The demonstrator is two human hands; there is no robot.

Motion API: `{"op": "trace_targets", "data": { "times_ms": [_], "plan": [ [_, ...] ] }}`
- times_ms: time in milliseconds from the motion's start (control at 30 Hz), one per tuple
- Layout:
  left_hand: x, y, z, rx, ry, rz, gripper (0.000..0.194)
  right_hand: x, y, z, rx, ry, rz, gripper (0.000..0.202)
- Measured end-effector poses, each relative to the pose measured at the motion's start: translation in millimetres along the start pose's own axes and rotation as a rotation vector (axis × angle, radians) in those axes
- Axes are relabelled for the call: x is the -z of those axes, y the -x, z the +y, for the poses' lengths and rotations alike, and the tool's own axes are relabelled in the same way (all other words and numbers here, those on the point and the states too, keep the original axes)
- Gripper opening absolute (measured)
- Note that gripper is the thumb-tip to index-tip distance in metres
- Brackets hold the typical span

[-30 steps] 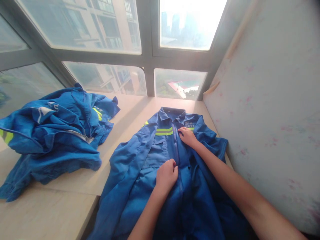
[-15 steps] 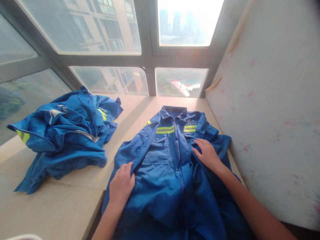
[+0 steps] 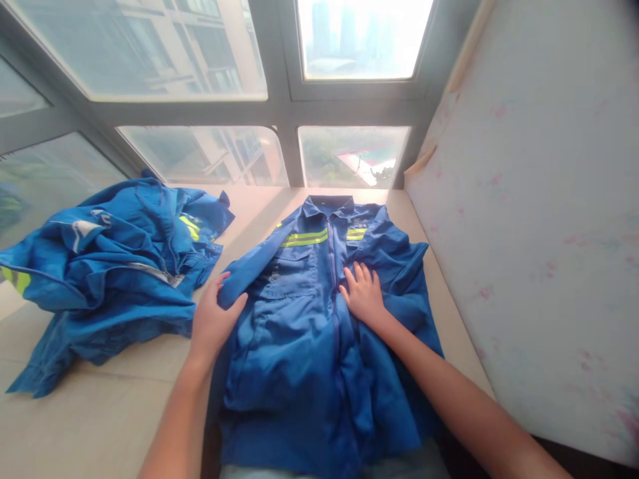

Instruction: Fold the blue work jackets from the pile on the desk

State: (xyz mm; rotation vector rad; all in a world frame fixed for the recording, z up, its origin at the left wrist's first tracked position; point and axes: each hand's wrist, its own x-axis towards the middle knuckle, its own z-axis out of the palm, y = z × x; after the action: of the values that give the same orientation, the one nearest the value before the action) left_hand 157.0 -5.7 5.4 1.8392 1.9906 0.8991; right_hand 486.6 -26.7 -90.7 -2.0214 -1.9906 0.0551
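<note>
On the ledge (image 3: pixel 124 412), head view: the blue jacket (image 3: pixel 294 359) lay front up, collar (image 3: pixel 312 207) toward the window frame (image 3: pixel 287 113).
Left hand (image 3: pixel 213 319): thumb and fingers stood wide apart at the sleeve (image 3: pixel 254 261); whether they pinched any cloth, I could not tell.
Right hand (image 3: pixel 363 293): fingers were lightly spread, palm down, just beside the zipper (image 3: pixel 333 266).
Folds: the front was rumpled below the chest; light, flat pressure probably suited it better than pinching.
Zipper line: it probably needed steadying while the side was eased outward, lest the front skew.
Crumpled garment (image 3: pixel 120 266): it lay in a heap beside the left forearm, apart from the jacket.
</note>
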Motion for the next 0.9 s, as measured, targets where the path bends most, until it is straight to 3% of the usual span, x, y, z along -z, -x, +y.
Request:
{"op": "trace_targets", "data": {
  "times_ms": [100,233,400,567,700,833,900],
  "plan": [
    [-6.1,-8.9,2.9,-0.078,-0.021,-0.094,0.080,-7.2,-41.7,1.3,-0.028,-0.019,0.014,0.050],
    [-6.4,-0.2,-8.4,0.062,-0.231,-0.247,0.080,-16.7,-86.5,9.3,-0.052,-0.023,0.058,0.048],
    [16.4,44.4,-32.5,0.146,-0.396,-0.397,0.058,-25.9,-116.2,18.5,-0.132,-0.014,0.086,0.048],
    [36.4,92.8,-44.8,0.163,-0.209,-0.435,0.056,-31.2,-123.2,20.8,-0.163,-0.009,0.064,0.050],
    [46.3,104.1,-32.3,0.205,-0.078,-0.280,0.056,-29.8,-116.1,23.0,-0.132,-0.007,0.045,0.049],
    [59.8,103.0,0.8,0.226,-0.092,0.155,0.051,-19.4,-99.6,29.9,-0.095,-0.025,-0.015,0.050],
    [59.6,109.1,18.8,0.158,-0.109,0.304,0.049,-12.0,-88.1,35.5,-0.088,-0.038,-0.033,0.053]
  ]
}}
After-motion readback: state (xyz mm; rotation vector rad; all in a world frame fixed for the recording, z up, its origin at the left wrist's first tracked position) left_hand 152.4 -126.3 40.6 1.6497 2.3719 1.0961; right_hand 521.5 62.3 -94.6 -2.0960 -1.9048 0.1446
